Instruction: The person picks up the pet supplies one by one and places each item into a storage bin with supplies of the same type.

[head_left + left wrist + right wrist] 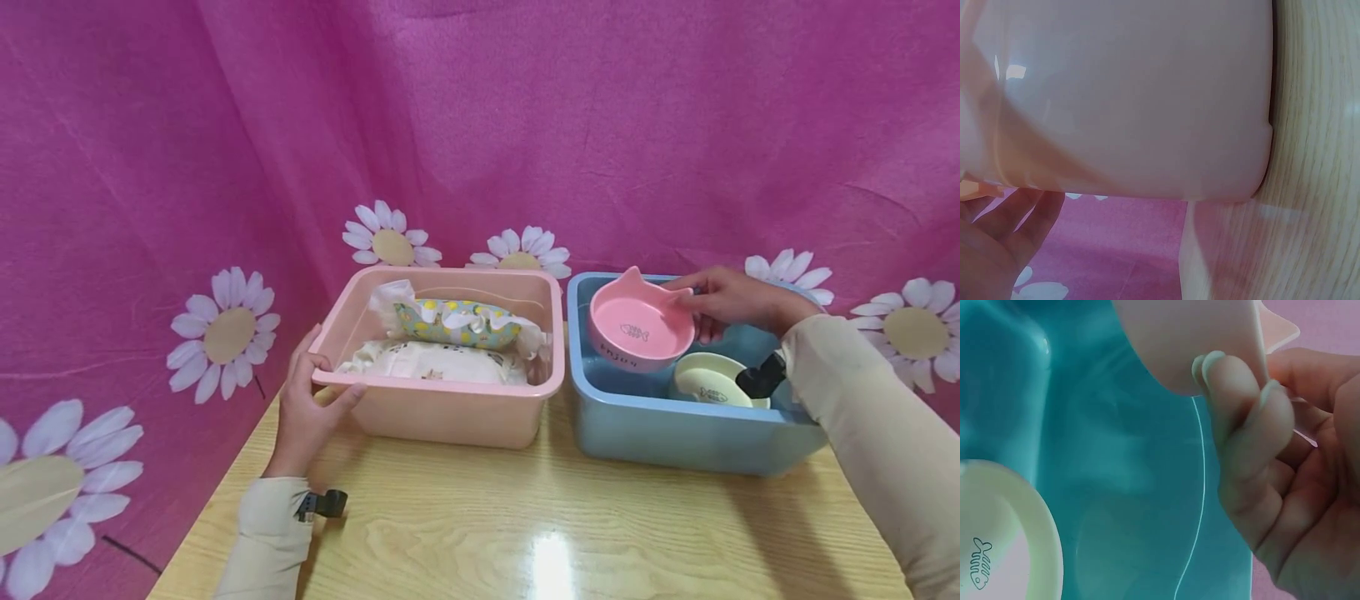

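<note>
In the head view my right hand [738,300] pinches the rim of a pink cat-eared bowl [643,321], printed with a fishbone and lettering. The bowl is tilted, held over the blue bin [690,437]. Below it in that bin lies a cream bowl [701,371] with a fishbone print, partly covered by the right wrist's camera. The right wrist view shows curled fingers [1235,394] against the pink bowl's wall. My left hand [307,408] holds the front left corner of the pink bin [450,417]; in the left wrist view its fingers [1035,219] touch the side wall.
Inside the pink bin are a green-and-yellow patterned item with white ruffles [457,323] and a white ruffled cloth item [442,362]. Both bins stand side by side on a wooden table [450,517]. Behind hangs a magenta curtain [525,125] with white flowers.
</note>
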`<state>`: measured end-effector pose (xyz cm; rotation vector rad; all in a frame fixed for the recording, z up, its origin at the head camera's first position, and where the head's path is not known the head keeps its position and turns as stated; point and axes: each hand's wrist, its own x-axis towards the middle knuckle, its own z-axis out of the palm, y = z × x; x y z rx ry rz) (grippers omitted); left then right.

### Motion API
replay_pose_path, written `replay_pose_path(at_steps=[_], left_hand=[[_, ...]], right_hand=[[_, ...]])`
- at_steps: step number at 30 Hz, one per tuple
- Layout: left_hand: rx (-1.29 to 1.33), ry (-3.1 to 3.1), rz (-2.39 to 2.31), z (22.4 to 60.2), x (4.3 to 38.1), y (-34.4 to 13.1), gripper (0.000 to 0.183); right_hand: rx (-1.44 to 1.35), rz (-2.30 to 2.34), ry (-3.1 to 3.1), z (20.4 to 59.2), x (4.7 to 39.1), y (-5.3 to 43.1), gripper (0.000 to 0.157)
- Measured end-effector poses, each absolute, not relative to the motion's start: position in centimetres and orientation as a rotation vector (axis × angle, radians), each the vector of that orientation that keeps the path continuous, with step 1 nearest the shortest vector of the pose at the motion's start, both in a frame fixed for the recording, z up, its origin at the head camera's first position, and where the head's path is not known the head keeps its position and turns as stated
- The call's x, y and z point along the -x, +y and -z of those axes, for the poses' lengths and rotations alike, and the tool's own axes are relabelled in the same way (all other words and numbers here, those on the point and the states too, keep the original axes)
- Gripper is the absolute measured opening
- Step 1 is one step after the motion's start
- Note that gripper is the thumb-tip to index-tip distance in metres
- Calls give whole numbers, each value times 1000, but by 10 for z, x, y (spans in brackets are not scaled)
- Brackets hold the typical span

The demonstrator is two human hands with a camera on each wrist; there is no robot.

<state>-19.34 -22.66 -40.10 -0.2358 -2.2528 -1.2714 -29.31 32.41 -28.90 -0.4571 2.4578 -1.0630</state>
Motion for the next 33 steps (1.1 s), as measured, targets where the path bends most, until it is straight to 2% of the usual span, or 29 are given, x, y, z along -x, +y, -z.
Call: replay_pose_path(at_steps=[33], left_hand=[[233, -2243, 1247, 400, 192, -225, 45]], right_hand=[[355, 997, 2337, 314, 297, 315, 42]])
